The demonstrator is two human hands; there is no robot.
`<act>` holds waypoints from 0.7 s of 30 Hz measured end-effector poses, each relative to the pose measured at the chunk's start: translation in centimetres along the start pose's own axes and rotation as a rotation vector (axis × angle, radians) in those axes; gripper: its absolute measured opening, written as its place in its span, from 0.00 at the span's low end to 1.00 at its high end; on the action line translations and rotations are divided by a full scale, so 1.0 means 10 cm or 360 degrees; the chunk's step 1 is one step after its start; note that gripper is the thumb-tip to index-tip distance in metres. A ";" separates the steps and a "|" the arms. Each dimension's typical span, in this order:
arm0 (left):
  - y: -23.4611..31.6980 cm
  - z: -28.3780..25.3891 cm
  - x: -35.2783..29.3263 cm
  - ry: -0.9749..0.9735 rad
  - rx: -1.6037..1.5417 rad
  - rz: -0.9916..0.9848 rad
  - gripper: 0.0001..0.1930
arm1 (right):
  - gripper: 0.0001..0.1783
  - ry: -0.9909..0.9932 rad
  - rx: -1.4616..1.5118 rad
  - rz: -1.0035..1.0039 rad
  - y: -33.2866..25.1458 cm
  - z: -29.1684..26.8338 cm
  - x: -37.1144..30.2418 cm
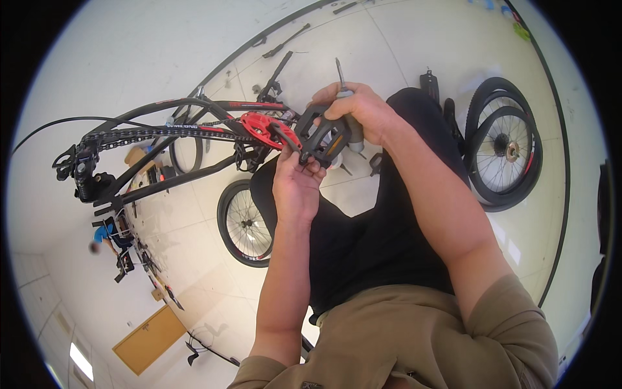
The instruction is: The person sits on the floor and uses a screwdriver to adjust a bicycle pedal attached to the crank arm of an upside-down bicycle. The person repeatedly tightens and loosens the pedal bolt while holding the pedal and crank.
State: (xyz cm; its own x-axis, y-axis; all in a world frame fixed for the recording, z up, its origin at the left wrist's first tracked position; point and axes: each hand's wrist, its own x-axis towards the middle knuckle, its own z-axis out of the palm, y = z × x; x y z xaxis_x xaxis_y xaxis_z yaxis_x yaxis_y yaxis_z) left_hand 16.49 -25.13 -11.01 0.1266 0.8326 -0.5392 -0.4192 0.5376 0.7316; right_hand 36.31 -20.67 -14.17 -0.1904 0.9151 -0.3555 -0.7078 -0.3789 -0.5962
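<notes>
A black bicycle pedal (326, 137) with an amber reflector is at the end of the crank arm (285, 137), beside the red chainring (258, 128). My left hand (297, 185) pinches the pedal's near end, where it meets the crank. Wrapped in my right hand (368, 111) is a grey screwdriver-like tool (355, 135), its metal tip pointing away from me. The thumb of that hand also presses on the pedal. The black bike frame (172, 133) with its chain stretches off to the left. My fingers partly hide the joint between pedal and crank.
Wheels with tyres (502, 146) lean together on the floor at right. Another wheel (245, 223) lies by my left knee. Loose parts, including a black rod (286, 41), are scattered on the floor beyond. A person in blue (103, 235) is at far left.
</notes>
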 end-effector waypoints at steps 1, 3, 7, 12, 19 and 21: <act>0.00 0.00 0.00 -0.0036 0.0010 0.0018 0.10 | 0.20 0.0001 -0.0002 -0.0002 0.00 0.00 0.00; 0.01 -0.04 0.05 -0.0044 -0.0017 -0.0022 0.11 | 0.20 -0.0001 0.0003 0.0014 0.00 0.01 -0.01; 0.02 -0.09 0.13 -0.0006 -0.0001 -0.0048 0.11 | 0.20 0.0010 0.0008 0.0019 0.01 0.01 0.00; 0.11 0.02 0.10 0.0041 0.0063 -0.0132 0.08 | 0.20 0.0001 0.0046 0.0005 0.00 0.00 0.01; 0.07 -0.03 0.09 -0.0015 0.0055 -0.0160 0.06 | 0.20 0.0005 0.0059 0.0006 -0.01 0.02 0.00; 0.04 0.00 0.04 0.0039 0.0115 -0.0104 0.07 | 0.20 -0.0001 0.0054 0.0003 0.00 0.01 0.00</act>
State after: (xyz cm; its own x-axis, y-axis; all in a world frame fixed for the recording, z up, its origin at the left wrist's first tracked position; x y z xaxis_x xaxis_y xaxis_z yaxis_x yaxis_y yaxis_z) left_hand 16.34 -24.55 -10.91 0.1288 0.7924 -0.5962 -0.3446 0.5995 0.7224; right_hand 36.23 -20.65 -14.06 -0.1923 0.9143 -0.3564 -0.7300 -0.3759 -0.5707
